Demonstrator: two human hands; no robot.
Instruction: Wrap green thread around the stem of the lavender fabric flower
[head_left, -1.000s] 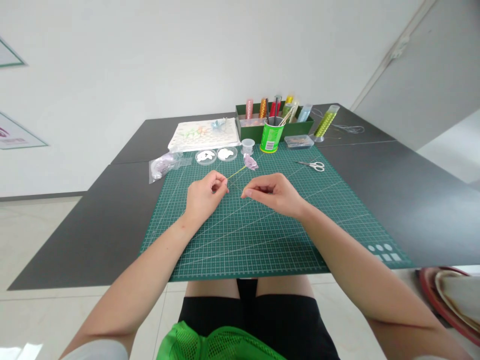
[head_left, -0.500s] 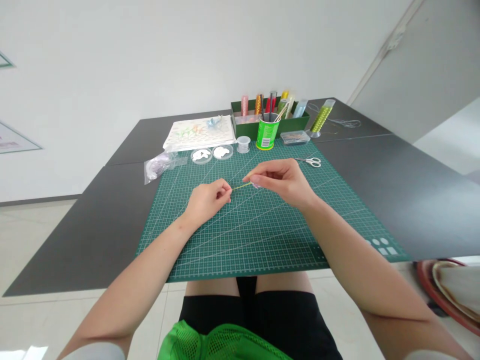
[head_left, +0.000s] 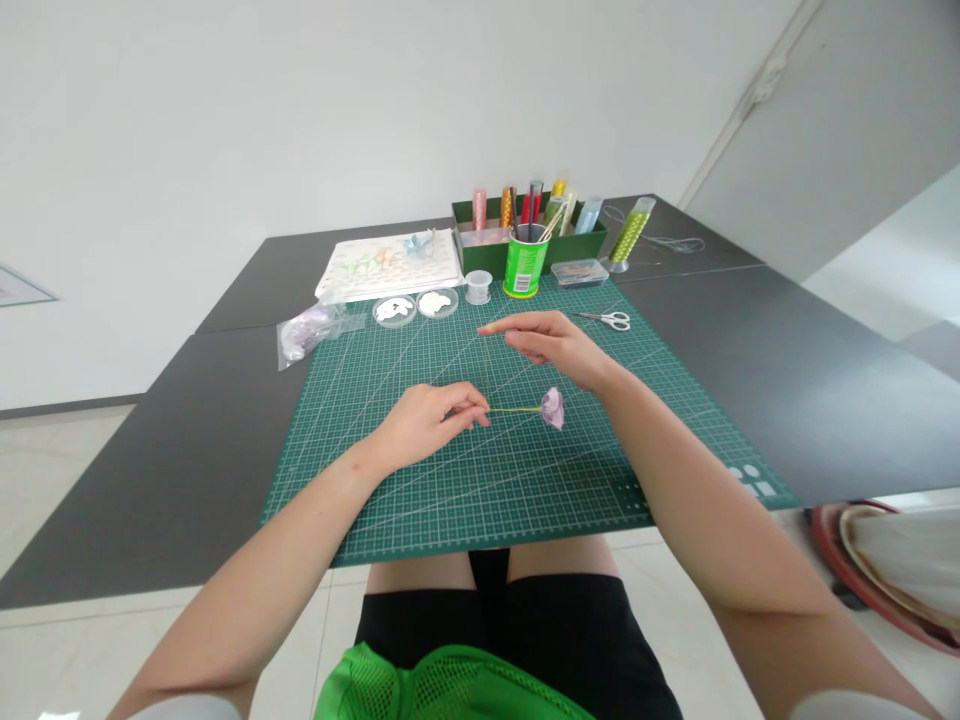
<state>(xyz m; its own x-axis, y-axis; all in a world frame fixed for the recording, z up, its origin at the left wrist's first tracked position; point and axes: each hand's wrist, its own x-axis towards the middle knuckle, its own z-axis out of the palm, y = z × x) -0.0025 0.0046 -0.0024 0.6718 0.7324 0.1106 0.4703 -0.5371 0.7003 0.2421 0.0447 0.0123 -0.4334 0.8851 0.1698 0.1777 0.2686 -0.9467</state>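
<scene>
A pale purple artificial flower (head_left: 552,408) with a thin yellow-green stem lies sideways above the green cutting mat (head_left: 465,490), its bloom pointing right. My left hand (head_left: 442,420) pinches the stem's left end between thumb and fingers. Above and beyond the bloom, my right hand (head_left: 551,345) is held palm down with its index finger stretched out to the left; nothing shows in it, and it is apart from the flower. Scissors (head_left: 613,320) with white handles lie on the mat just beyond my right hand.
Along the back stand a green can (head_left: 523,268) of tools, a dark green box (head_left: 592,247) of coloured spools, a clear case (head_left: 580,273) and a yellow-green spool (head_left: 631,235). Further left are small dishes (head_left: 394,310), a plastic bag (head_left: 307,335) and white sheets (head_left: 337,275).
My right hand has let go of the flower and moved up with its fingers out. My left hand has shifted right and nearer with the stem, and the bloom now shows.
</scene>
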